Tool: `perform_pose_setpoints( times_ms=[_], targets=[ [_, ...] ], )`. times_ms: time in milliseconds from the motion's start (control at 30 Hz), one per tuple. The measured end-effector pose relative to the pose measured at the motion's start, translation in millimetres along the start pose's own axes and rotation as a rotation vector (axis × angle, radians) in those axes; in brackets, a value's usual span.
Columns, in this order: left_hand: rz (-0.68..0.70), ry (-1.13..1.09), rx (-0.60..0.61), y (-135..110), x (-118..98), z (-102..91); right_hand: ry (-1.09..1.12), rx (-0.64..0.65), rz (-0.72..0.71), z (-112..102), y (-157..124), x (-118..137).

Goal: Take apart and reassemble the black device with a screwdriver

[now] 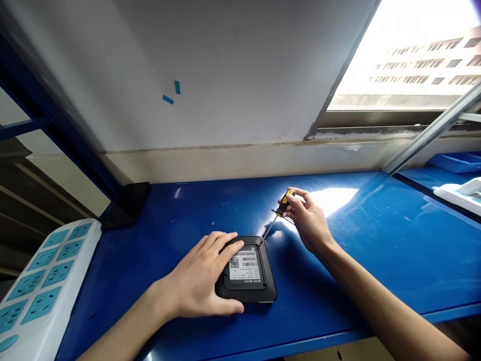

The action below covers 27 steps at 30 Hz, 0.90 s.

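My left hand [206, 273] lies spread across the box [246, 268], flat on the surface [180, 205], probably to steady it; my right hand [311, 220] pinches the screwdriver [281, 205], tilted onto its far right corner.

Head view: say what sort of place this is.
Probably a workshop or similar workplace, judging by the screwdriver, the blue bench and the many-socket power strip.

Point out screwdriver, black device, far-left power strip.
Screwdriver [282, 206]: head view, on the handle.
Black device [246, 271]: head view, on its white label.
Power strip [56, 274]: head view, on a teal socket.
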State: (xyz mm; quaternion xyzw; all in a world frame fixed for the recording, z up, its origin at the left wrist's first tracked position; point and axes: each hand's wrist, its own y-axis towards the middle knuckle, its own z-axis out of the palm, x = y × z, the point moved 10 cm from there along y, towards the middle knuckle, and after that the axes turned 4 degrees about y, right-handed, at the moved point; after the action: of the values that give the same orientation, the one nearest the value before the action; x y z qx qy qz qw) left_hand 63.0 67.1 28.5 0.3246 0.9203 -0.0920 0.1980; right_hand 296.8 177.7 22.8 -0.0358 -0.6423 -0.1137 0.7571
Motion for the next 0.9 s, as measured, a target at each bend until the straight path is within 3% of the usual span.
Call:
perform_pose_setpoints(
  times_ms=[400, 700, 900],
  targets=[
    [0.006, 0.077, 0.011, 1, 1, 2.3, 0.033, 0.008, 0.137, 5, -3, -18],
    [-0.053, 0.098, 0.069, 4, 2, 7.3, 0.024, -0.016, 0.129, 2, -2, -15],
    [-0.031, 0.116, 0.113, 11, -11, 15.9, 0.005, 0.0, 0.094, 2, -1, -13]
  ],
)
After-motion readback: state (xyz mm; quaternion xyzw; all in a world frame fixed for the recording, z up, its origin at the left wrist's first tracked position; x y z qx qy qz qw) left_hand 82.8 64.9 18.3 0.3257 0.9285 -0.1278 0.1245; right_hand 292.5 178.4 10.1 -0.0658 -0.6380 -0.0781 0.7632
